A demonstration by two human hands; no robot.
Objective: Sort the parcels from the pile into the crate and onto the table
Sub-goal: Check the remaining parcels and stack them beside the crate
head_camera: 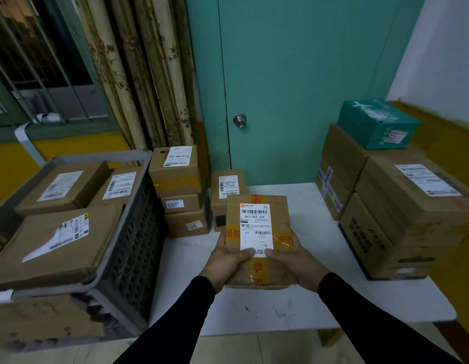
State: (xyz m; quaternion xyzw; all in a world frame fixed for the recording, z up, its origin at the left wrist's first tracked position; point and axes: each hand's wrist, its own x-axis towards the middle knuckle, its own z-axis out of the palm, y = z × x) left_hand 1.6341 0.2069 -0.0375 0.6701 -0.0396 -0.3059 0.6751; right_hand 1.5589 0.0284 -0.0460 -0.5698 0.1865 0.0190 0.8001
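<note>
Taking the white table (pixel 301 306) as my landmark and reading from the left: the grey slatted crate (pixel 133 248) stands against the table's left edge, and I count three labelled cardboard parcels lying flat in it, so that side of the sort looks well under way. At the table's back-left corner a stack of brown boxes (pixel 179 195) sits three high, with two more boxes just to its right.

Above the middle of the table, my left hand (pixel 229 262) and right hand (pixel 294 261) hold the taped parcel (pixel 257 232) between them. Fingers curl round its near edges and both thumbs press on the white shipping label, which faces up at me. The parcel is lifted clear of the table.

On the table's right side large cartons (pixel 401 219) are piled up, with a teal box (pixel 378 124) on top. Which group is the unsorted pile I cannot tell, so I judge the job roughly midway.
</note>
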